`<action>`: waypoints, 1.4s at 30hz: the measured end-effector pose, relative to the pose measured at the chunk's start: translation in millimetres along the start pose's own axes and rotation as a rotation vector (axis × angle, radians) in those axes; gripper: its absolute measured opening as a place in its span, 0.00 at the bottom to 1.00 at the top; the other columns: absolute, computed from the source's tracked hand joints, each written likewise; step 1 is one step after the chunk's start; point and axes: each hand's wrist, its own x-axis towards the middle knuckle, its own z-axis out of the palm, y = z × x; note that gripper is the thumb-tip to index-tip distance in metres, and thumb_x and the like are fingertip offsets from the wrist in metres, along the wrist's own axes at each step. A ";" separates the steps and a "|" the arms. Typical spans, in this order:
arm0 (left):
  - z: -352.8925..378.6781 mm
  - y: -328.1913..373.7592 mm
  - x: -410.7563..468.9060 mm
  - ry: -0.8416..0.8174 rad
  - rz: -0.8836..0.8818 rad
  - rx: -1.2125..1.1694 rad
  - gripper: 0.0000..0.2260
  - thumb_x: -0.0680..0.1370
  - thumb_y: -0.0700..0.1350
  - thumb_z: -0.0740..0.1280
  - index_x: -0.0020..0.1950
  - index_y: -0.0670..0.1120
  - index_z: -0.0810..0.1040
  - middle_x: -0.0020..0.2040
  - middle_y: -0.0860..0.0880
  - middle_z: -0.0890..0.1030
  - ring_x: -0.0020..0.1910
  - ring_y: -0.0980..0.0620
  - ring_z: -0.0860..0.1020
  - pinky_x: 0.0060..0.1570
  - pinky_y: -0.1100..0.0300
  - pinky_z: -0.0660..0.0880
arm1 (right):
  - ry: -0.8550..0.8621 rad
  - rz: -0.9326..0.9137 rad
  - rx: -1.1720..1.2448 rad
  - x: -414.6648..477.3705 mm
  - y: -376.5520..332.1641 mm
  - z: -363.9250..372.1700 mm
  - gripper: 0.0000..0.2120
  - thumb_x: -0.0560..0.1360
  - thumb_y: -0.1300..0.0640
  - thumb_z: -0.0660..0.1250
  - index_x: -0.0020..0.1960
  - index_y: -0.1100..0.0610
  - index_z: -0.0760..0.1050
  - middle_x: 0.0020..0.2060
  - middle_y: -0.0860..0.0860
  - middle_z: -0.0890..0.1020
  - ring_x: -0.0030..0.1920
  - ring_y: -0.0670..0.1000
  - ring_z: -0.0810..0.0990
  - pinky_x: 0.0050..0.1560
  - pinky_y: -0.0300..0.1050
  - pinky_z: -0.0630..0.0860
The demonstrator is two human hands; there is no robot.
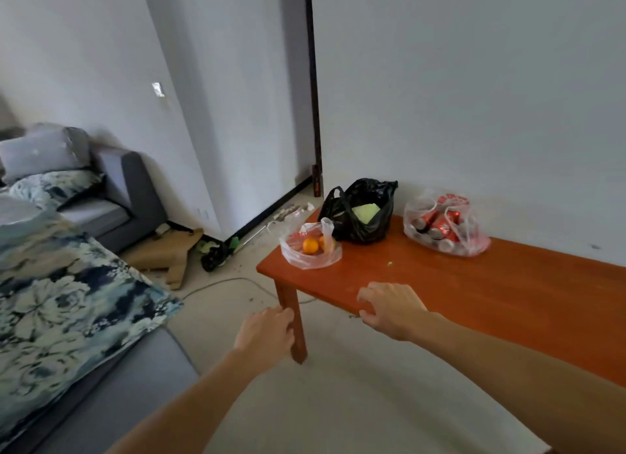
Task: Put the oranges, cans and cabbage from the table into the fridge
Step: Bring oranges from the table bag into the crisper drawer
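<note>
On the reddish-brown wooden surface (474, 284) three bags sit toward the wall. A clear plastic bag of oranges (310, 250) lies at the left corner. Just behind it stands a black plastic bag (364, 230) with the pale green cabbage (366, 213) showing at its mouth. Apart to the right is a clear plastic bag of red cans (443, 226). Both hands reach toward them and hold nothing. The left hand (266, 331) hovers off the near corner by the leg, fingers relaxed and slightly spread. The right hand (389, 306) hangs over the near edge, fingers loosely curled and apart. The fridge is not in view. The step in hand looks like the first pickup, with nothing yet taken from the surface. The orange bag is nearest, so it is the sensible start; its mouth gapes, so gather the loose handles together before lifting or the fruit could roll out. The can bag is probably heavy for its thin film, so take both handles or support it from below. The black bag's loops stand up, easy to hook.
</note>
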 end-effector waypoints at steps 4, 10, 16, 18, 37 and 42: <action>5.3 -48.1 55.5 -0.019 -0.009 0.005 0.12 0.81 0.49 0.57 0.62 0.49 0.74 0.57 0.51 0.77 0.55 0.51 0.76 0.55 0.57 0.73 | 0.026 -0.072 -0.003 83.4 -8.0 12.9 0.14 0.78 0.46 0.60 0.61 0.50 0.73 0.54 0.48 0.78 0.53 0.51 0.78 0.47 0.45 0.74; 5.2 -135.9 176.8 0.004 0.009 -0.002 0.12 0.81 0.49 0.57 0.61 0.49 0.75 0.57 0.51 0.77 0.57 0.51 0.76 0.56 0.57 0.73 | 0.035 -0.115 -0.125 226.1 -25.4 26.1 0.16 0.79 0.51 0.59 0.65 0.52 0.71 0.58 0.52 0.77 0.57 0.54 0.75 0.57 0.57 0.72; -11.9 -196.2 284.8 -0.028 0.105 0.081 0.13 0.81 0.48 0.55 0.62 0.47 0.73 0.58 0.49 0.77 0.58 0.49 0.75 0.57 0.55 0.71 | -0.012 -0.174 -0.255 340.0 -17.8 43.1 0.20 0.76 0.49 0.61 0.66 0.54 0.72 0.59 0.55 0.78 0.58 0.57 0.76 0.68 0.60 0.63; -4.5 -205.4 314.6 -0.062 0.124 0.063 0.13 0.80 0.48 0.57 0.63 0.47 0.72 0.59 0.48 0.76 0.59 0.48 0.75 0.56 0.55 0.70 | -0.047 -0.181 -0.246 364.5 -10.2 50.2 0.18 0.77 0.52 0.60 0.65 0.56 0.73 0.58 0.55 0.78 0.57 0.57 0.76 0.63 0.56 0.67; 140.9 -205.8 576.3 -0.471 0.452 0.235 0.22 0.78 0.49 0.63 0.72 0.51 0.65 0.72 0.46 0.66 0.69 0.43 0.65 0.68 0.47 0.63 | -0.336 -0.202 -0.117 541.6 160.3 182.9 0.30 0.78 0.64 0.59 0.77 0.56 0.54 0.76 0.54 0.58 0.69 0.60 0.64 0.62 0.59 0.69; 166.8 -208.7 619.0 -0.533 0.475 0.131 0.33 0.73 0.60 0.68 0.74 0.49 0.62 0.68 0.46 0.70 0.66 0.43 0.68 0.66 0.47 0.65 | -0.398 -0.076 -0.024 564.6 182.4 206.4 0.26 0.80 0.59 0.56 0.76 0.56 0.55 0.72 0.54 0.64 0.70 0.59 0.63 0.62 0.58 0.68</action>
